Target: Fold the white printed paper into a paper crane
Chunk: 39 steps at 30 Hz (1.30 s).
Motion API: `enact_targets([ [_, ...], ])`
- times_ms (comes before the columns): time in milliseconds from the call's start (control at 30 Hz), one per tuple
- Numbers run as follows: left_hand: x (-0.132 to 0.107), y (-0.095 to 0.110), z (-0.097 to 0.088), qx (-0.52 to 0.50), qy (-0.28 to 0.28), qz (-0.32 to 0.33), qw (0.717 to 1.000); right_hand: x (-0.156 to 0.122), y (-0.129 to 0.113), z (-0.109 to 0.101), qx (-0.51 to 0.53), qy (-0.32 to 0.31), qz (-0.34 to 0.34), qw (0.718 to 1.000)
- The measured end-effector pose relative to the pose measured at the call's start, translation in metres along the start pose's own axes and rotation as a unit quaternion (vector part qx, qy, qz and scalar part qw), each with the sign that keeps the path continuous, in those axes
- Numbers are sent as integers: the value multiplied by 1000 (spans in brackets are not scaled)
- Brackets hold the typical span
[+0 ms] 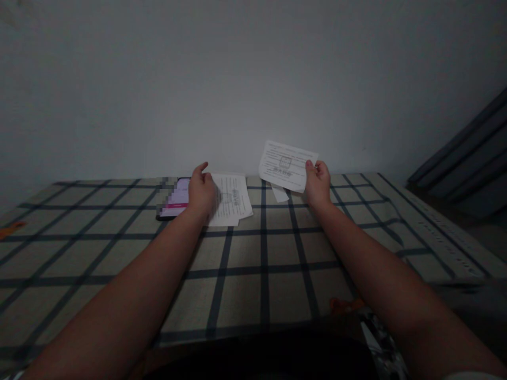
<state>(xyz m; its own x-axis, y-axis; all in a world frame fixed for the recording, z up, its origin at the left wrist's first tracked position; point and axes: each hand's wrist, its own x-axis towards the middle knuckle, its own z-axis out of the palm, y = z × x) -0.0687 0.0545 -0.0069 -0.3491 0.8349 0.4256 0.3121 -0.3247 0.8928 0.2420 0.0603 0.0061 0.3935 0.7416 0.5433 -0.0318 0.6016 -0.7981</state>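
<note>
A white printed sheet [277, 166] with rounded corners, rows of small text and a square emblem is pinched at its right edge by my right hand [318, 184], thumb on the printed face. It is tilted up above the table. Below it shows a small white slip of paper [280, 194]; whether it is attached I cannot tell. My left hand [203, 190] rests at the left edge of several stacked printed sheets [232, 198], one finger stretched out and apart from the rest. Left of that hand lies a phone [178, 196] with its screen lit, partly covered by the hand.
A checked tablecloth [245, 264] covers the table, which meets a plain wall [253, 79] at the back. Orange objects sit at the left edge [13, 229] and the near edge [345, 305]. Dark folded fabric [471, 142] hangs at the right.
</note>
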Motion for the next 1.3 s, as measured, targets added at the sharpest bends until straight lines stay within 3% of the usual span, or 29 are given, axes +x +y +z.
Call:
enact_targets([
  [100,-1,3,0,11,30,9,999,0,0,0,-4,-4,0,1000],
  [333,-2,8,1,75,25,82,993,0,-1,0,-23,-11,5,1000],
  [633,-5,17,0,79,34,66,994,0,1,-1,-26,-29,11,999],
  [833,4,-2,3,88,32,34,995,-2,-4,0,-39,-26,-3,999],
  [967,6,-9,4,82,-18,61,995,-2,-5,0,-49,-29,2,998],
  [1067,2,-4,3,149,-46,88,984,-2,-5,-1,-51,-35,6,998],
  [1200,-9,10,4,283,-105,141,943,-2,-3,0,-50,-37,11,998],
  [1300,-20,22,6,325,-154,183,915,-2,-2,0,-43,-42,11,998],
])
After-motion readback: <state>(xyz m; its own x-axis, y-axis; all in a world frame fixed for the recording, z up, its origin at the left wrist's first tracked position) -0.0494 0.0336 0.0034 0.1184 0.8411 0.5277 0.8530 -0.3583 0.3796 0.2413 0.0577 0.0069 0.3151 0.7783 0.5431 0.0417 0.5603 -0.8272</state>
